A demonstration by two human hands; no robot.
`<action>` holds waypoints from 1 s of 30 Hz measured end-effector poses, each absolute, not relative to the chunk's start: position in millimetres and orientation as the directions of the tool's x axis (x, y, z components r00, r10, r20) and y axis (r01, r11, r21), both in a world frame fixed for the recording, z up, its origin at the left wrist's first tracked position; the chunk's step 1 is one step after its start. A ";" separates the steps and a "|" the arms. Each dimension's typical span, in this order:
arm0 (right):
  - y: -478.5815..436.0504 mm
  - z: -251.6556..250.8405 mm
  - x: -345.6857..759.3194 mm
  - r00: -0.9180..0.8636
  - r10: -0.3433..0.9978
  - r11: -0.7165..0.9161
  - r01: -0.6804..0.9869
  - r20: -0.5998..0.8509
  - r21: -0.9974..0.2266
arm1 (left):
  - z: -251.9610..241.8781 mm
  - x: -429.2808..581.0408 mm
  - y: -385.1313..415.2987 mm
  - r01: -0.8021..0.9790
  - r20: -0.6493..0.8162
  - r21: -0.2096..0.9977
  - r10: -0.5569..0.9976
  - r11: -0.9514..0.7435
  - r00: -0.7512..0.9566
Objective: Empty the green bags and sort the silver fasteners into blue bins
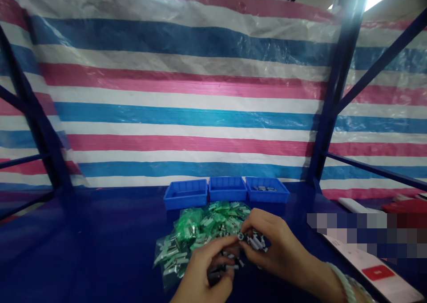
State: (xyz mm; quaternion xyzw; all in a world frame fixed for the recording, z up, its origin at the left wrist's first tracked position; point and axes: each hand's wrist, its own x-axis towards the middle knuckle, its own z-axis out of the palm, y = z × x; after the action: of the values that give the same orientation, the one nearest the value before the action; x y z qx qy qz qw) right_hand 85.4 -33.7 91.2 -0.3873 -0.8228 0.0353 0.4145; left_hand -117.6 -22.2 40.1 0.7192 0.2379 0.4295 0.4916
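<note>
Blue steel shelf (83,245) at far left, then green plastic bags of parts (196,225). Hands, please?

I confirm the left hand (203,267) and right hand (278,245) have fingertips together on a small metal fitting (240,236), above the bags' edge.

Behind them?

Three blue plastic bins (228,189). Further right, a white paper sheet (373,267) with a red mark.

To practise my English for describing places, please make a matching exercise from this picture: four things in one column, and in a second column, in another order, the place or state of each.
Things:
1. Rightmost blue plastic bin
2. Pile of green-tinted plastic bags
3. Striped tarpaulin
4. Pale beaded bracelet

Places or states:
A. Hanging behind the blue steel rack
B. On the right wrist
C. Holding small metal parts
D. In front of the bins

Pairs: 1-C; 2-D; 3-A; 4-B
</note>
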 end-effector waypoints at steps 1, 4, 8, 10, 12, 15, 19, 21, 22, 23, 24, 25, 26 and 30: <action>-34.3 90.5 84.3 -0.373 0.638 0.722 0.595 0.674 -0.354 | 38.2 -117.3 -21.5 -0.146 0.365 0.928 0.757 -0.343 0.541; -36.0 89.2 81.8 -0.416 0.550 0.782 0.560 0.724 -0.273 | 41.6 -114.2 -19.3 -0.288 0.300 0.946 0.732 -0.147 0.612; -37.1 89.8 81.1 -0.352 0.468 0.828 0.496 0.810 -0.263 | 56.2 -110.8 -20.0 -0.377 0.282 0.925 0.744 -0.044 0.605; -37.2 90.9 81.7 -0.267 0.516 0.803 0.480 0.814 -0.352 | 61.9 -111.1 -22.6 -0.409 0.307 0.911 0.763 -0.061 0.569; -37.0 92.4 82.5 -0.168 0.620 0.741 0.445 0.766 -0.503 | 66.1 -112.5 -25.9 -0.413 0.341 0.904 0.771 -0.112 0.537; -35.2 94.2 83.5 -0.100 0.794 0.601 0.287 0.600 -0.746 | 70.0 -114.8 -29.3 -0.395 0.397 0.897 0.757 -0.200 0.519; -29.0 91.6 84.5 -0.170 0.910 0.390 0.041 0.378 -0.920 | 71.0 -116.3 -28.8 -0.355 0.448 0.888 0.720 -0.291 0.530; -25.6 88.3 83.7 -0.252 0.923 0.287 -0.053 0.291 -0.956 | 70.0 -116.6 -28.0 -0.329 0.459 0.887 0.694 -0.323 0.555; -24.3 86.6 82.8 -0.295 0.919 0.245 -0.088 0.260 -0.965 | 69.4 -116.7 -27.8 -0.317 0.461 0.887 0.683 -0.335 0.567; -23.4 85.1 81.6 -0.329 0.913 0.216 -0.113 0.241 -0.970 | 68.7 -116.9 -27.8 -0.306 0.462 0.887 0.676 -0.346 0.574; -22.9 83.9 80.3 -0.351 0.907 0.199 -0.129 0.232 -0.971 | 68.1 -117.2 -28.0 -0.298 0.464 0.886 0.673 -0.356 0.576; -22.7 83.1 79.2 -0.362 0.903 0.191 -0.140 0.230 -0.972 | 67.7 -117.4 -28.1 -0.289 0.465 0.885 0.676 -0.364 0.571; -22.5 82.8 78.5 -0.365 0.902 0.190 -0.145 0.231 -0.971 | 67.3 -117.7 -28.2 -0.282 0.466 0.885 0.680 -0.371 0.566; -16.0 85.6 85.9 -0.288 0.920 0.257 -0.065 0.265 -0.964 | 66.6 -118.1 -25.4 -0.279 0.485 0.874 0.675 -0.398 0.555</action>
State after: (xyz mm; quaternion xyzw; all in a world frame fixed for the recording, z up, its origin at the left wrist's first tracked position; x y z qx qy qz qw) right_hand 85.9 -16.0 85.6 -0.3425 -0.6244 0.5043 0.4885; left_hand -118.1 -25.4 66.6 0.7047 0.1407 0.4501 0.5301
